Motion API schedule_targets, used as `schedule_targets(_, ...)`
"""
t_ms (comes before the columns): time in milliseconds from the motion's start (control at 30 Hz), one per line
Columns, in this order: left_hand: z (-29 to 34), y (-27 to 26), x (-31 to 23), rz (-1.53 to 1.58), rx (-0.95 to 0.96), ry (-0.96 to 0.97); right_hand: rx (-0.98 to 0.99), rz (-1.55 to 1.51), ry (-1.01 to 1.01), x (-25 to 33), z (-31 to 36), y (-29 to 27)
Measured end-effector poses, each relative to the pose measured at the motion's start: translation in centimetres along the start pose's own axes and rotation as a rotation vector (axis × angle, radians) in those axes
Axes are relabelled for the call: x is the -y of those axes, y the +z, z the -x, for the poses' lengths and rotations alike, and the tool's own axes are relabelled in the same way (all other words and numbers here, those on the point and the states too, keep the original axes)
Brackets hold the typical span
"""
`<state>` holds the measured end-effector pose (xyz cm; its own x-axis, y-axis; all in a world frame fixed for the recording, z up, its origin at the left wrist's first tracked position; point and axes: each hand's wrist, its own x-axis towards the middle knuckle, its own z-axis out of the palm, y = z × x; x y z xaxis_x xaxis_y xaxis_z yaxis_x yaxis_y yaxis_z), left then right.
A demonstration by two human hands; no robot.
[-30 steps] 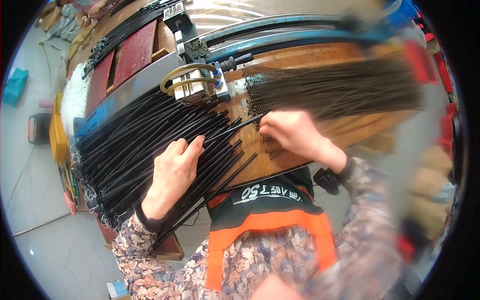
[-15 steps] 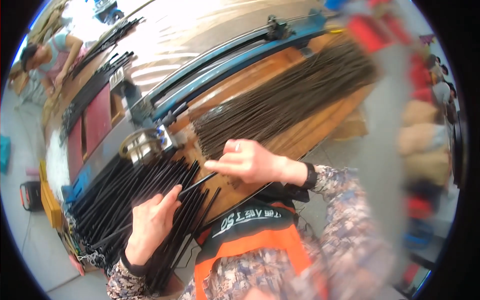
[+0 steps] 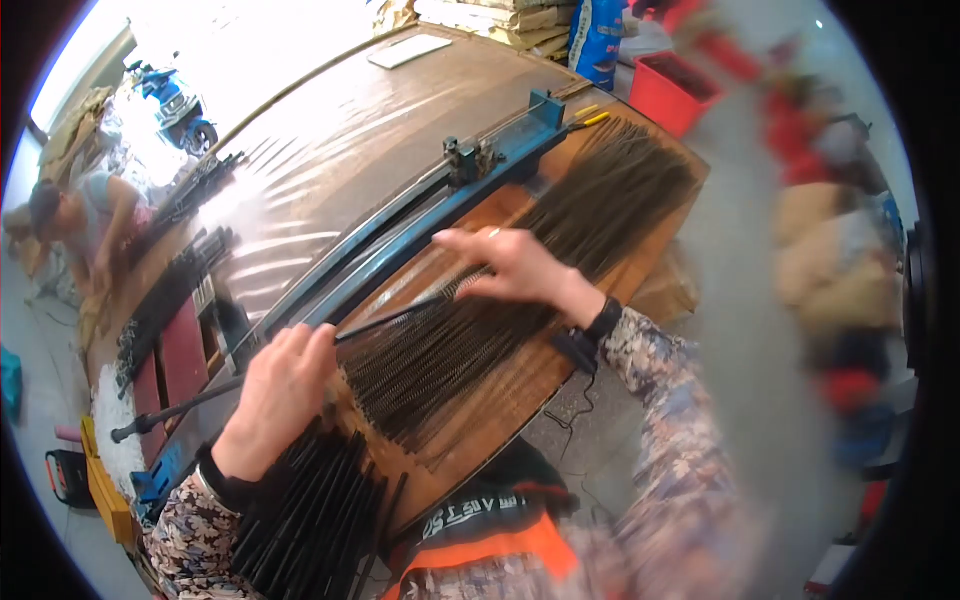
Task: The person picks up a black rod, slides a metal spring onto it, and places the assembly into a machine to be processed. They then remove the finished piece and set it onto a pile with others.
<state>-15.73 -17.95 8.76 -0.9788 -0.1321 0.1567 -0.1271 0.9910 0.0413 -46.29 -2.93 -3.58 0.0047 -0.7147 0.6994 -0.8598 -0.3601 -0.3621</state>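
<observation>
A long thin black tube (image 3: 390, 318) slants up to the right in front of me, with a thicker dark end piece (image 3: 122, 434) at its lower left. My left hand (image 3: 278, 400) is closed round the tube near its middle. At the upper right end my right hand (image 3: 522, 268) pinches with thumb and fingers, its index finger stretched forward. Whether a coil spring sits at that pinch is too small to tell. Below both hands lies a broad pile of long thin dark coil springs (image 3: 430, 375). Near my left wrist is a bundle of black tubes (image 3: 310, 510).
A blue rail machine (image 3: 400, 235) with a metal clamp (image 3: 468, 160) runs along the wooden table (image 3: 440, 470). Yellow-handled pliers (image 3: 592, 119) lie by its far end. A red bin (image 3: 672, 92) stands beyond. At the far left another person (image 3: 95, 220) sits near more black rods (image 3: 170, 295).
Both hands have risen from the tube bundle, carrying the tube up over the springs and rail. My left hand has shifted along it, and more of the tube shows. The view has also moved.
</observation>
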Motion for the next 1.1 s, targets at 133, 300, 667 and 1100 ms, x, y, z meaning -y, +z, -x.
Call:
schedule_targets(133, -0.5, 2.1, 3.0, -0.018, -0.04, -0.042, -0.128, 0.236, 0.2, -1.7, 0.6, -0.7)
schedule_targets(300, -1.3, 2.7, 2.8, 0.037, -0.033, 0.091, -0.311, 0.453, 0.182, -5.9, 3.8, -3.6)
schedule_targets(667, -1.0, 2.1, 1.8, 0.11, 0.035, 0.036, -0.036, -0.038, -0.081, 3.5, -0.1, 2.3)
schedule_targets(1100, 2.6, 0.1, -0.4, 0.025, -0.038, -0.094, -0.157, 0.003, 0.486, -5.6, 0.4, -1.1)
